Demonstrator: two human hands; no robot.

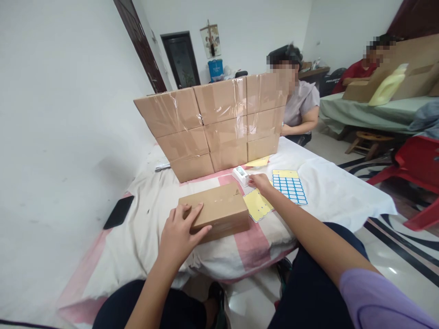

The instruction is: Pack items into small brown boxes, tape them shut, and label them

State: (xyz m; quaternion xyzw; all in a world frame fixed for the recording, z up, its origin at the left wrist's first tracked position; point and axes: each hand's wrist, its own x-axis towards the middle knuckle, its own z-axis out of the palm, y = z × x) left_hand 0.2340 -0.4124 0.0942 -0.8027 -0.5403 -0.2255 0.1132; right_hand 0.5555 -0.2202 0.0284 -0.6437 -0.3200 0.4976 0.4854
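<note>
A closed cardboard box (219, 208) lies on the cloth in front of me. My left hand (180, 228) rests on its left end, fingers spread over the top and thumb along the near side. To the right of the box, my right hand (259, 183) has its fingers closed at the right end of a small white box-shaped item (240, 175) with a dark panel on top. Beneath that hand lies a yellow sheet (259, 205). A sticker sheet with blue-outlined labels (290, 188) sits just to the right of my wrist.
Stacked, taped cardboard boxes (224, 123) form a wall across the table (137, 256). A black phone-like slab (118, 212) lies at the left. One person (307, 105) sits behind the boxes, another (356, 73) at a farther table. A red chair (416, 169) stands right.
</note>
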